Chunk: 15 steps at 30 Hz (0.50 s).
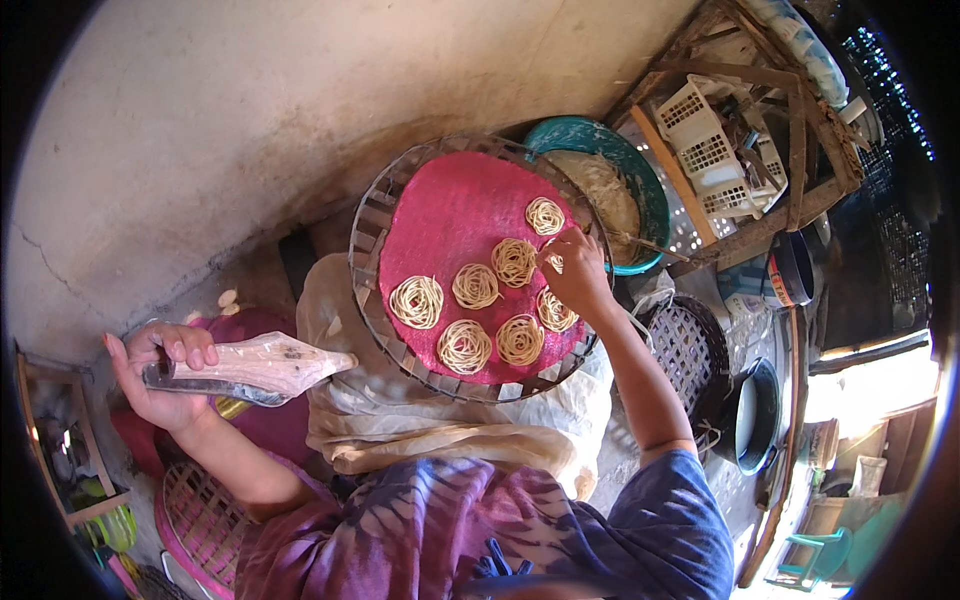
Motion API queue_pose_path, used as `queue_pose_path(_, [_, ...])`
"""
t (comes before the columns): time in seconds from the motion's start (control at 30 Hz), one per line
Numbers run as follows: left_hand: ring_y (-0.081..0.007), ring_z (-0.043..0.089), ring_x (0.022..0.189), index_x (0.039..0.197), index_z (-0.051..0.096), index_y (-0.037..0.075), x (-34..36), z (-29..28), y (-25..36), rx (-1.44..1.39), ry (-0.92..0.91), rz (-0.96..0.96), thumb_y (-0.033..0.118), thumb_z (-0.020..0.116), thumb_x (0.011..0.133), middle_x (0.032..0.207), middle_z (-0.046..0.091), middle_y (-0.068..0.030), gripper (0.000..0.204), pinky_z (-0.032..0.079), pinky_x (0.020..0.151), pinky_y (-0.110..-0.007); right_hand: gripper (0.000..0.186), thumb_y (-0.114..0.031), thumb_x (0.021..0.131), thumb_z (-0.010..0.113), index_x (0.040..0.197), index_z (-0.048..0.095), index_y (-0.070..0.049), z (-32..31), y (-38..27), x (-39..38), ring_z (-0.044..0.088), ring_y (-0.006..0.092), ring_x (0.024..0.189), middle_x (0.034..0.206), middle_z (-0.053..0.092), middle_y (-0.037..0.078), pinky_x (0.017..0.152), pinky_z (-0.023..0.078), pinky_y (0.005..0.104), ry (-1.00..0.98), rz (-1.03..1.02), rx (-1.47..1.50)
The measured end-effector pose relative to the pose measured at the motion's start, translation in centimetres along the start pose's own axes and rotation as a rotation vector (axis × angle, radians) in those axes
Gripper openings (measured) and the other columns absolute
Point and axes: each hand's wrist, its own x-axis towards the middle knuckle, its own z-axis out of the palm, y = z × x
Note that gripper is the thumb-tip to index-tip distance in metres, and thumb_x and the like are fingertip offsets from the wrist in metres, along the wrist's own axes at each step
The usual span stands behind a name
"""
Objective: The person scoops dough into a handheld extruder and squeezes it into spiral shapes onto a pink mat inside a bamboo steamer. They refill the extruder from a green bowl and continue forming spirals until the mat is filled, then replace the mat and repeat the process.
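My left hand (170, 370) grips a pale, tapered tool (260, 368) wrapped in clear plastic, its narrow tip pointing right toward the round slatted tray (368, 230). On the tray's pink lining (440, 220) lie several coiled nests of pale strands (465, 346). My right hand (575, 275) reaches over the tray's right side, fingers bent down onto a small coil (555, 262) that they partly hide; whether they grip it I cannot make out. Cream cloth (350, 430) is spread beneath the tray.
A teal basin (650, 190) with pale contents stands behind the tray. A wooden rack (840, 175) holds a white plastic crate (700, 150). A black lattice basket (680, 350) and dark tub (760, 415) are to the right, a pink basket (200, 520) lower left, and a wall (200, 120) behind.
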Motion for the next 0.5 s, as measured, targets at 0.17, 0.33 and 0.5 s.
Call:
queue_pose_path(0.17, [-0.0234, 0.048, 0.051, 0.069, 0.051, 0.0, 0.1, -0.1, -0.2, -0.008, 0.023, -0.008, 0.052, 0.023, 0.1, 0.059, 0.051, -0.0125, 0.066, 0.043, 0.054, -0.037, 0.014, -0.012, 0.078, 0.067, 0.09, 0.072, -0.015, 0.1, -1.0, -0.3, 0.053, 0.0288, 0.104, 0.107, 0.058, 0.008, 0.088, 0.04, 0.0436, 0.03, 0.01, -0.01])
queue_pose_path(0.33, [-0.0235, 0.049, 0.051, 0.069, 0.051, 0.0, 0.1, 0.0, -0.2, -0.025, 0.017, -0.006, 0.051, 0.023, 0.1, 0.06, 0.051, -0.0121, 0.066, 0.044, 0.055, -0.037, 0.026, -0.002, 0.08, 0.059, 0.094, 0.073, -0.019, -0.6, -2.4, -0.7, 0.052, 0.0268, 0.102, 0.108, 0.056, 0.005, 0.086, 0.039, 0.0427, 0.054, -0.088, -0.03])
queue_pose_path(0.5, [-0.0238, 0.049, 0.05, 0.068, 0.052, 0.0, 0.0, -0.2, -0.2, -0.023, 0.01, 0.003, 0.052, 0.024, 0.1, 0.059, 0.051, -0.0123, 0.067, 0.044, 0.054, -0.037, 0.029, -0.001, 0.078, 0.058, 0.095, 0.073, -0.019, -0.3, -3.1, -0.9, 0.051, 0.0259, 0.102, 0.108, 0.056, 0.004, 0.086, 0.037, 0.0402, 0.12, -0.146, -0.096])
